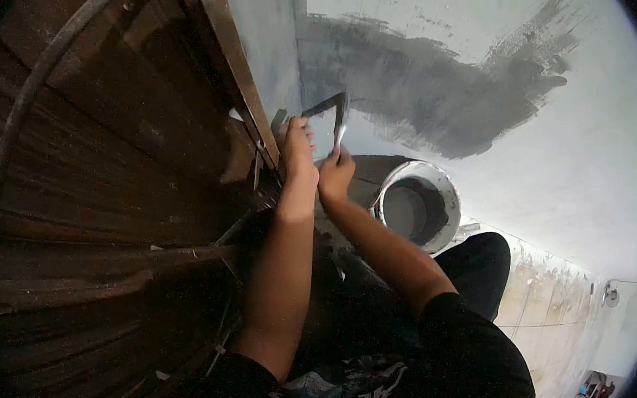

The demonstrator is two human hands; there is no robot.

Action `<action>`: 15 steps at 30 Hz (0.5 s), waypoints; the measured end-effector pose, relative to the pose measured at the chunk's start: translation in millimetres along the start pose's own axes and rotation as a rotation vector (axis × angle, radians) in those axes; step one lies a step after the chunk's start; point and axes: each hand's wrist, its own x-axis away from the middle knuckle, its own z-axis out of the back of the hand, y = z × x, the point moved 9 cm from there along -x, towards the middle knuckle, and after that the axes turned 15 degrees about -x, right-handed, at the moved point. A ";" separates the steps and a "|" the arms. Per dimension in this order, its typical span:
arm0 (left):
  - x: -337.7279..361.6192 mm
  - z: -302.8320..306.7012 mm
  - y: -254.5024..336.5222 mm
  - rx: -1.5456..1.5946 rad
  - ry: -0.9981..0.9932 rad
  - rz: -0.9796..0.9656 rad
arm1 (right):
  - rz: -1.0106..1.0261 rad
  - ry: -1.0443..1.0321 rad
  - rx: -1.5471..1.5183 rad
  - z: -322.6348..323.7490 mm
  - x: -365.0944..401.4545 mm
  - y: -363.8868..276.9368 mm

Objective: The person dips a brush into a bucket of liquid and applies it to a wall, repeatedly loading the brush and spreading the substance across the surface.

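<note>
My right hand (338, 173) is closed around the handle of a putty knife (341, 117), whose narrow metal blade points up towards the wall corner. Beside it, my left hand (298, 145) is closed on a dark flat-edged tool (323, 107). This tool slants across to the top of the putty knife, and the two appear to touch; its kind is not clear. Right of my hands stands a white bucket (453, 193) with smeared sides, partly filled with grey paste (407, 214). Behind them, a broad grey coat (421, 86) covers part of the white wall.
Close on my left is a dark brown wooden panel (108, 156) with a curved metal bar (26, 94) and a frame edge (230, 45). My knee (485, 265) is near the bucket. Pale, stained flooring (547, 298) stretches to the right along the white wall (598, 164).
</note>
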 end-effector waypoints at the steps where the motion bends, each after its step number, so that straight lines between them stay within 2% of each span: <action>1: 2.4 0.0 0.4 -0.001 -0.006 -0.008 | -0.019 0.003 0.030 -4.9 -10.6 2.9; 2: 4.5 1.3 1.6 -0.006 -0.013 -0.022 | -0.023 0.058 0.036 -6.5 -23.5 18.8; 5: 8.6 1.9 4.4 -0.001 -0.013 -0.008 | -0.256 -0.028 -0.195 -10.0 -23.0 52.2; 6: 8.1 1.2 1.9 0.041 -0.015 -0.002 | -0.178 -0.086 -0.105 -5.3 -10.5 27.0; 10: 2.8 1.5 -0.8 0.084 0.027 0.035 | 0.009 -0.073 -0.074 12.5 9.9 -16.8; 13: 5.5 0.7 0.0 0.052 0.046 0.019 | -0.173 -0.039 -0.057 -2.0 -19.0 -6.4; 14: 4.8 3.6 0.8 0.027 0.069 -0.003 | -0.351 -0.037 0.000 -6.6 -25.2 -4.1; 15: 5.0 5.7 1.9 0.003 0.093 -0.027 | -0.325 -0.053 -0.010 -8.9 -24.9 0.4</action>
